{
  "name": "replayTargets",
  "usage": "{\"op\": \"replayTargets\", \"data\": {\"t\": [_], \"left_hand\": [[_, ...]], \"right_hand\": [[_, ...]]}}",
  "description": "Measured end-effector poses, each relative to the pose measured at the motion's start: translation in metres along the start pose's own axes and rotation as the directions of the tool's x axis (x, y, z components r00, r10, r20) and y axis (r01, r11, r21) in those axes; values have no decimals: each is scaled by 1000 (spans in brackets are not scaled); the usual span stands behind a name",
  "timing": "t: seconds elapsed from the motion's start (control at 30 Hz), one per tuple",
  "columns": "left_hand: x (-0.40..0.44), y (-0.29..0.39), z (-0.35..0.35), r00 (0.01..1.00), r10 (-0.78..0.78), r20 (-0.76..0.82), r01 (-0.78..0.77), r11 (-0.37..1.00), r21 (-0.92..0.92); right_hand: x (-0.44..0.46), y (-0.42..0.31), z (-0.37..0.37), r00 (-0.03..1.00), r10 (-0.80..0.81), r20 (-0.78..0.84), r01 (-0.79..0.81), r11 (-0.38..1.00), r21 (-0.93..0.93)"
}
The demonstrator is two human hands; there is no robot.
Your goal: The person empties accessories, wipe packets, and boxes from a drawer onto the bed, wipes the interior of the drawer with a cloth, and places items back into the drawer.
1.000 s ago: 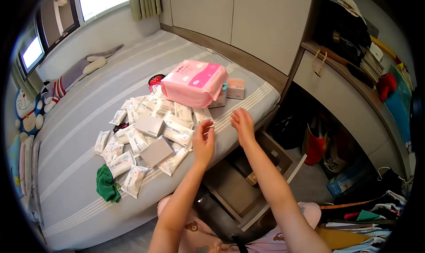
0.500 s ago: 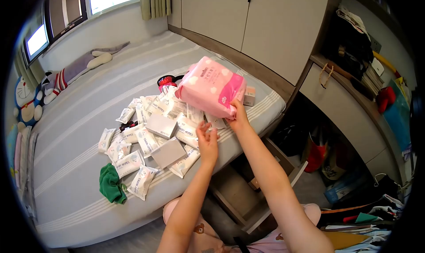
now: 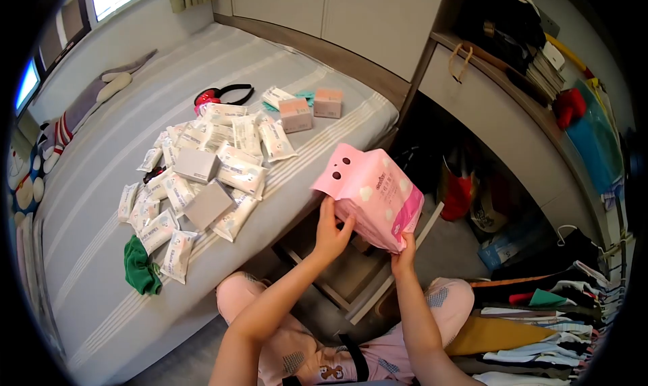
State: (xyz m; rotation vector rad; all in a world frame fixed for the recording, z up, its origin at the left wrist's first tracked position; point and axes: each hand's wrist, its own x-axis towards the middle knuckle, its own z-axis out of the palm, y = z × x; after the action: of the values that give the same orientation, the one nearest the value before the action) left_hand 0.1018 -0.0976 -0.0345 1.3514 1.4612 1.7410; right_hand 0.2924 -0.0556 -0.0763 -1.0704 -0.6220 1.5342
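A pink plastic pack (image 3: 381, 200) with white hearts, printed lettering and two dark dots on its flap is tilted above an open drawer (image 3: 322, 278). My right hand (image 3: 403, 254) grips its lower corner. My left hand (image 3: 332, 236) holds the pack's left side, fingers at the edge below the flap. On the bed, left of my hands, lies a heap of white baby wipes packets (image 3: 241, 170). Two plain grey boxes (image 3: 208, 206) rest on the heap. Two small pinkish boxes (image 3: 328, 103) stand farther back near the bed's edge.
A green cloth (image 3: 140, 268) lies at the near end of the heap. Behind it is a black headband (image 3: 236, 89) with a red part. Hanging clothes (image 3: 526, 332) fill the lower right. Bags (image 3: 455, 190) stand under the desk (image 3: 499, 116). Plush toys (image 3: 61, 133) line the wall.
The pink pack has moved from over the bed toward me and right, above the drawer, and turned. My left hand, free before, now holds it too. The pinkish boxes have come into view.
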Motion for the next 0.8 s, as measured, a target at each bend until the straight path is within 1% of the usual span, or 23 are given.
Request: {"op": "replayTargets", "data": {"t": [0.03,0.1,0.13,0.17,0.2,0.27,0.3,0.33,0.37,0.47,0.5,0.6,0.63,0.73,0.77,0.8], "left_hand": [[-4,-3,5,987,-133,93,125,988,88],[-20,-47,17,965,-203,168,144,941,306],[-22,-53,19,951,-234,200,137,903,407],[-28,-59,20,901,-360,240,267,899,348],[-32,-58,21,873,-408,267,296,878,376],[-36,-59,22,813,-494,308,340,833,437],[-36,-59,22,815,-484,319,312,830,462],[-37,-63,23,819,-483,311,316,831,458],[-37,-67,22,824,-481,301,320,832,454],[-37,-76,17,840,-471,271,315,828,464],[-35,-78,15,846,-465,260,309,826,471],[-28,-79,11,867,-433,249,272,828,490],[-24,-80,10,873,-420,249,261,833,488],[-18,-81,10,879,-405,251,254,844,472],[-17,-81,9,875,-413,253,264,845,465],[-14,-79,8,872,-419,254,273,846,457]], "right_hand": [[-1,-4,-8,997,41,-58,-44,997,-58],[-2,-4,-21,986,104,-130,-126,976,-178],[1,-4,-26,978,128,-164,-165,958,-236],[6,2,-29,967,152,-207,-205,941,-270],[15,10,-31,952,176,-251,-246,926,-285],[29,21,-24,958,172,-228,-239,919,-315],[40,29,-17,955,157,-250,-236,917,-322],[49,33,-7,951,144,-273,-233,915,-330],[58,34,2,956,161,-246,-233,926,-296],[98,54,18,921,153,-358,-268,916,-299],[111,62,21,897,204,-391,-312,921,-235],[144,104,6,964,242,-108,-244,970,-2],[152,110,6,951,308,-32,-303,947,103],[162,128,-1,956,283,76,-291,947,137],[165,133,-3,956,274,107,-286,952,112],[167,130,-3,942,327,82,-330,943,37]]}}
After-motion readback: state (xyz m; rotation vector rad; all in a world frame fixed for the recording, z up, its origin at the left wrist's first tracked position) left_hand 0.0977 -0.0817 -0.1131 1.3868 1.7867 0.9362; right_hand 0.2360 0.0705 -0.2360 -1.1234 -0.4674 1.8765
